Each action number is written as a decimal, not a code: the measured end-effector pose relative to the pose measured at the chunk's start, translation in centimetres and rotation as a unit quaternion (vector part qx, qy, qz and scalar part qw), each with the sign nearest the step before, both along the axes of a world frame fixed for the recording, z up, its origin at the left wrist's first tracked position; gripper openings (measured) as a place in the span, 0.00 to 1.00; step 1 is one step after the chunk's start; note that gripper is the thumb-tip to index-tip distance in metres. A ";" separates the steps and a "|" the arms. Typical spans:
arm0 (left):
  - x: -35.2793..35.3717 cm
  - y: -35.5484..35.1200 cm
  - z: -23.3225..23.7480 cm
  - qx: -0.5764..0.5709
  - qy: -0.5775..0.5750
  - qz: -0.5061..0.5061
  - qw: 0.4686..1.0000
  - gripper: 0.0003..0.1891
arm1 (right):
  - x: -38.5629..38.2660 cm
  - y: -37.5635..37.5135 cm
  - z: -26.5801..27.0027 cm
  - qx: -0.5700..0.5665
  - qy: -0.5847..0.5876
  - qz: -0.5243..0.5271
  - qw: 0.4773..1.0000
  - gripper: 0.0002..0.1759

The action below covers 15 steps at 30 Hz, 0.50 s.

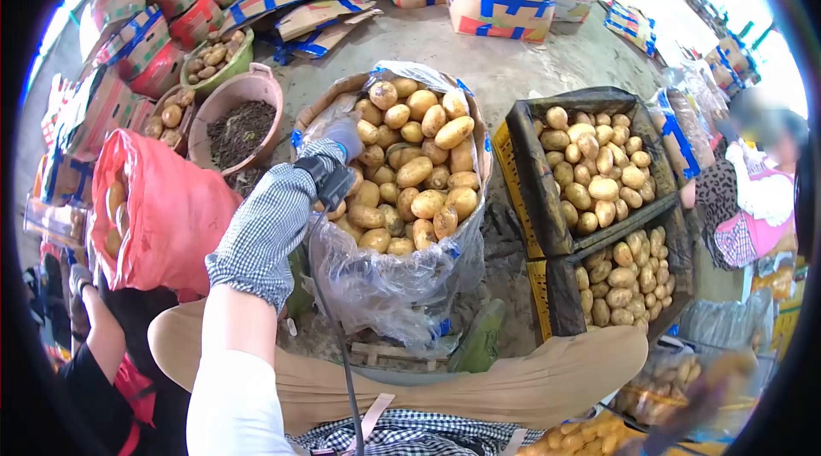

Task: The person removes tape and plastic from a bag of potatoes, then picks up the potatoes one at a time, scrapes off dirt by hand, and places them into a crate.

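Note:
My left hand (pixel 345 138), in a grey-blue glove with a checked sleeve and a black device strapped at the wrist, is at the left inner edge of a round container (pixel 376 285) lined with clear plastic. Potatoes (pixel 415 170) are heaped in it, close beside the hand. The glove is blurred, and its fingers do not show clearly. At the lower right, a dark, smeared shape appears to be my right hand (pixel 699 400), near bagged potatoes (pixel 657 392). A brownish blur lies at its far end; whether it grips anything cannot be made out.
Two dark-lined crates of potatoes (pixel 603 188) stand on the right. To the left are a red sack (pixel 167 208) and a pink tub of dark soil (pixel 244 133). Taped boxes (pixel 500 11) stand behind. Another person (pixel 761 199) is at right; another person's gloved hand (pixel 81 279) shows at left.

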<state>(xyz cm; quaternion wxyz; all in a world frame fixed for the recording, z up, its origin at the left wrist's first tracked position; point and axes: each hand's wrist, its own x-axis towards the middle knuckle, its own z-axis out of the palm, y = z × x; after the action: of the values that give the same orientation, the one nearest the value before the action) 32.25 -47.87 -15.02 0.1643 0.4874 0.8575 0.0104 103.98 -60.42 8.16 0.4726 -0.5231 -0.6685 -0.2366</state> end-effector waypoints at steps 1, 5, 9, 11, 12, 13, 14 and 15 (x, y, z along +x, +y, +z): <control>-0.5 0.6 -1.1 -0.035 -0.048 0.029 0.998 0.44 | -2.3 -2.3 5.1 0.030 0.052 -0.059 0.996 0.27; 4.7 2.4 -2.0 0.213 0.161 -0.265 0.927 0.21 | -0.3 -8.4 14.5 0.101 -0.106 -0.283 0.948 0.25; 7.8 6.6 -4.8 0.052 0.086 -0.175 0.979 0.16 | 2.0 -11.7 17.7 0.074 -0.227 -0.432 0.870 0.23; 7.5 6.2 -4.6 0.084 0.046 -0.181 0.979 0.18 | 1.4 -12.7 18.6 0.068 -0.246 -0.456 0.853 0.22; 7.1 5.8 -3.7 0.070 0.037 -0.180 0.980 0.22 | 1.0 -13.0 18.8 0.065 -0.253 -0.464 0.846 0.21; 5.8 6.3 -4.4 0.064 -0.027 -0.176 0.982 0.27 | 0.6 -13.4 19.1 0.063 -0.258 -0.466 0.844 0.21; 5.8 5.8 -3.0 0.042 -0.052 -0.167 0.984 0.24 | -0.1 -13.5 19.4 0.061 -0.255 -0.466 0.845 0.21; 5.8 5.3 -1.3 0.020 -0.076 -0.158 0.984 0.22 | -0.8 -13.5 19.4 0.056 -0.247 -0.461 0.850 0.21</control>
<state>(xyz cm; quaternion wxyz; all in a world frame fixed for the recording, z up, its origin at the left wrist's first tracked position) 38.10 -42.57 -16.35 0.2187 0.6176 0.7545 0.0382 103.19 -73.90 27.60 0.1573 -0.6682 -0.4305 -0.5860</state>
